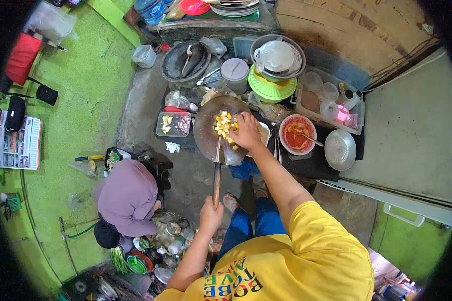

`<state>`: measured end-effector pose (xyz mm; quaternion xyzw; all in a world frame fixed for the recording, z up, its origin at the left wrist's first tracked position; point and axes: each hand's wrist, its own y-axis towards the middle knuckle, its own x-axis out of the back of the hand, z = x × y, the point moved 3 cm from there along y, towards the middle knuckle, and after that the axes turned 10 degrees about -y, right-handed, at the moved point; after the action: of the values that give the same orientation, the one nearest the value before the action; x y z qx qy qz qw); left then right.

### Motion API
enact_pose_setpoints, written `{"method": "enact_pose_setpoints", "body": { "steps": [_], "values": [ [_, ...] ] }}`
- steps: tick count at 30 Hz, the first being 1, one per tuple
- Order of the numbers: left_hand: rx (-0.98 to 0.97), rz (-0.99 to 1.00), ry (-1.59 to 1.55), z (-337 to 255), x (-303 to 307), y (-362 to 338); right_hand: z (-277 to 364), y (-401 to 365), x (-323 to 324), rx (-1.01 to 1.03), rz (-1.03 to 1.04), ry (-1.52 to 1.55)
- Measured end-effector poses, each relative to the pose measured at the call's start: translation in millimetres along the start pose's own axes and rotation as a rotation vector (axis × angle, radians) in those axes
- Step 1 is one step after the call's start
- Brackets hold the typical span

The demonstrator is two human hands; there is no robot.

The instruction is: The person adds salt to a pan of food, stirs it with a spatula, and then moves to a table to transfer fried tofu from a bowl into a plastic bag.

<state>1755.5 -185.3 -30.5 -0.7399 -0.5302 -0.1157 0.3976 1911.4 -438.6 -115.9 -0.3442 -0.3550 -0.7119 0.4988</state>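
My left hand [211,215] is wrapped round the wooden handle [217,184] of a wok [206,131]. Yellow and white cubes of food [225,123] lie in the middle of the wok. Over the wok's right side is my right hand [246,131], its fingers at the edge of the cubes; whether they grip any is too small to tell. Left of the wok stands a clear tray [173,124] with pale and pinkish chopped pieces. To the right is a bowl of red sauce [297,134] with a spoon in it.
A person in a purple covering [128,195] crouches at the left near dishes and green vegetables. Behind the wok stand a stone mortar [173,65], a lidded pot [234,70] and a green basin [271,89]. A metal bowl [340,150] and a plastic crate [356,128] are at the right.
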Motion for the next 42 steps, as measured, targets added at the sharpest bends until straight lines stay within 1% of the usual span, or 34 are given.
{"method": "enact_pose_setpoints", "body": {
  "steps": [2,4,6,7,9,13,15,19,21,24,25,27,29,31,32,34,37,42],
  "values": [
    [0.036,0.033,-0.012,-1,-3,0,-8,-9,0,0.001,0.002,-0.013],
    [0.035,0.004,-0.03,-1,-5,-1,-10,-18,5,0.002,0.007,-0.022],
    [0.026,-0.007,-0.023,-4,-6,-1,-7,-26,10,0.093,-0.01,-0.07],
    [0.014,-0.014,-0.013,-7,-6,-1,-4,-28,11,0.094,-0.011,-0.069],
    [0.021,-0.014,-0.006,-4,-9,-1,0,-31,12,0.122,-0.075,-0.116],
    [0.034,-0.02,-0.011,-4,-12,-4,-4,-32,9,0.082,-0.034,-0.118],
    [0.014,-0.022,-0.011,-3,-14,-5,-8,-35,11,0.036,0.028,-0.045],
    [-0.021,-0.044,0.024,-4,-14,-4,-22,-48,21,0.052,0.053,-0.109],
    [-0.023,-0.045,0.015,-6,-13,-5,-27,-53,26,0.126,-0.02,-0.162],
    [-0.03,-0.057,0.019,-8,-13,-6,-32,-57,31,0.1,0.009,-0.184],
    [-0.036,-0.065,0.03,-8,-13,-6,-29,-54,29,0.106,0.01,-0.181],
    [-0.021,-0.059,0.037,-5,-13,-6,-19,-45,23,0.065,-0.086,-0.047],
    [-0.007,-0.051,0.043,-8,-14,-6,4,-21,22,0.036,-0.05,-0.014],
    [0.088,-0.025,0.047,-16,-11,-8,24,-1,16,0.162,-0.127,0.04],
    [0.091,-0.028,0.049,-16,-11,-9,31,6,12,0.163,-0.127,0.044],
    [0.065,-0.036,0.052,-15,-11,-11,40,12,1,0.254,-0.162,-0.022],
    [0.061,-0.044,0.039,-15,-10,-12,32,4,-8,0.204,-0.14,-0.032],
    [0.109,-0.032,0.038,-13,-12,-13,4,-22,0,0.163,-0.139,-0.09]
  ]
}}
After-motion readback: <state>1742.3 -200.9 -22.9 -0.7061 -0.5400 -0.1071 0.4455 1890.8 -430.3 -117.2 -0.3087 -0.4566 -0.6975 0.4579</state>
